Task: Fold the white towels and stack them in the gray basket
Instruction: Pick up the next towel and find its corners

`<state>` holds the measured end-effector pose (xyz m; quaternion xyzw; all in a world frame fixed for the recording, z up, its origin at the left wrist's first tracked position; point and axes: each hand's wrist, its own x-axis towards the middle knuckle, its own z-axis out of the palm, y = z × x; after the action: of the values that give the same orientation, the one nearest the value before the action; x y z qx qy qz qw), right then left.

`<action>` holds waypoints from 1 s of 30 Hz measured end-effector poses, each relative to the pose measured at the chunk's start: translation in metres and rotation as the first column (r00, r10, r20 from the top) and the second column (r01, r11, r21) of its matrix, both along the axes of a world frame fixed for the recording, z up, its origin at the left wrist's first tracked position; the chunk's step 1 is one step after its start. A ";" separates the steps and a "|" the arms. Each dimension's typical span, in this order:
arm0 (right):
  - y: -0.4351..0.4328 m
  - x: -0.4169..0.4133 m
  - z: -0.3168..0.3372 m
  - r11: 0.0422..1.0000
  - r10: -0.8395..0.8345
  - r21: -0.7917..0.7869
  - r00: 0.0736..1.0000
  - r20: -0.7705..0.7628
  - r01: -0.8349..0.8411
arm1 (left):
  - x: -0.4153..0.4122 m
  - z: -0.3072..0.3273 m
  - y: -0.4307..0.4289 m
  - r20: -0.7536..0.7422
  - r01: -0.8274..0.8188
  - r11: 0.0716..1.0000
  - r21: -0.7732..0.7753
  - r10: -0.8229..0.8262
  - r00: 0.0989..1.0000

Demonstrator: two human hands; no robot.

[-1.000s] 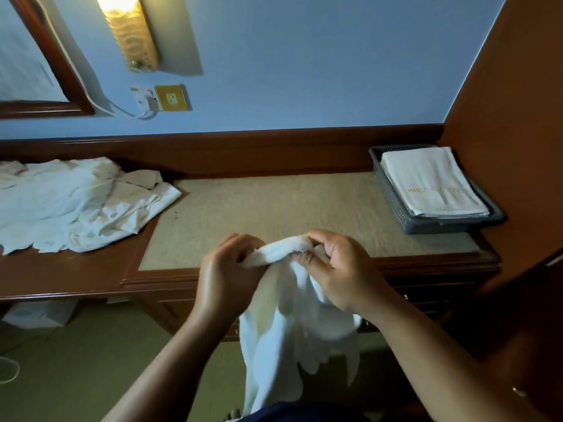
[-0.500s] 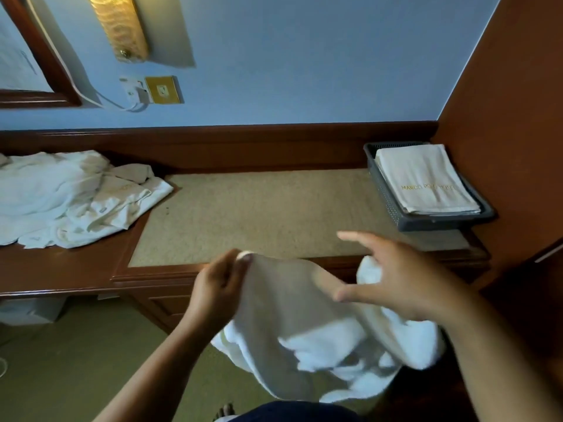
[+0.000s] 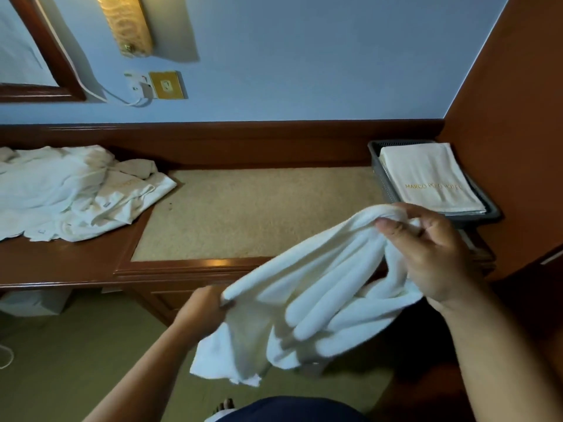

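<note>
The step in hand appears to be opening out one white towel (image 3: 320, 287) so that it can be folded. It hangs in the air in front of the counter's (image 3: 259, 208) near edge, resting on no surface, stretched in loose ridges between the two hands. The left hand (image 3: 204, 306) is clamped on the lower end, down below the counter's near edge. The right hand (image 3: 432, 248) is closed on the bunched upper end, thumb over the cloth, raised toward the counter's right end. The hands are well apart, and the slack cloth sags beneath them.

The gray basket (image 3: 376, 166) sits at the counter's far right corner beside the side wall, with a folded towel (image 3: 426, 178) lying flat in it, gold lettering up. A pile of loose towels (image 3: 70, 190) lies at the counter's left end, so most of the task seems yet to be done.

Both grips look like bunched handfuls rather than corners. The next move therefore probably calls for finding the two corners of one edge, then laying the cloth flat on the bare middle of the counter to fold it.
</note>
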<state>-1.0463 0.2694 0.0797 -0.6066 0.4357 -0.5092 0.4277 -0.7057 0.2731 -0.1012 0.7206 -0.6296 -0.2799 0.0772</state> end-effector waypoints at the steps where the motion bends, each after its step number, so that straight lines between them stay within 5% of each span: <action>1: -0.002 -0.008 0.002 0.999 0.023 0.034 0.997 -0.077 -0.021 | 0.017 -0.009 0.002 0.022 -0.151 0.988 -0.039 0.152 0.988; 3: -0.004 -0.021 0.001 0.968 0.202 0.220 0.885 -0.420 -0.116 | 0.045 -0.009 0.005 0.001 -0.414 0.898 -0.145 0.419 0.908; 6: -0.005 -0.021 -0.012 0.886 0.454 0.450 0.393 -0.800 -0.109 | 0.063 0.022 0.001 -0.097 -0.537 0.773 -0.338 0.539 0.837; 7: -0.004 -0.012 -0.019 0.884 0.460 0.458 0.332 -0.824 -0.087 | 0.059 0.039 -0.001 -0.127 -0.491 0.772 -0.403 0.484 0.866; 11: 0.014 0.052 -0.044 0.913 0.384 0.397 0.536 -0.752 -0.098 | -0.017 0.117 0.005 -0.072 -0.050 0.848 -0.528 0.013 0.997; 15: 0.019 0.086 -0.058 0.973 0.230 0.159 0.746 -0.625 -0.167 | -0.072 0.155 0.017 -0.011 0.199 0.750 -0.630 -0.265 0.964; 19: 0.006 0.062 -0.055 0.996 -0.014 -0.079 0.811 -0.585 -0.040 | -0.046 0.147 0.009 0.092 0.179 0.713 -0.678 -0.160 0.983; 24: -0.004 0.034 -0.043 0.995 -0.100 -0.074 0.792 -0.603 0.069 | 0.025 0.111 -0.006 0.224 -0.022 0.814 -0.581 0.185 0.957; 27: 0.005 0.024 -0.035 0.997 -0.025 0.049 0.811 -0.585 0.066 | 0.065 0.102 -0.004 0.112 -0.295 0.806 -0.513 0.403 0.908; 30: 0.020 0.032 -0.030 0.953 0.280 0.265 0.772 -0.570 -0.149 | 0.073 0.102 -0.004 -0.050 -0.440 0.742 -0.505 0.484 0.874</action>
<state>-1.0145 0.2898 0.0497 -0.7351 0.5262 -0.1902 0.3827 -0.6327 0.2695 0.0007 0.8197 -0.4844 -0.0478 0.3021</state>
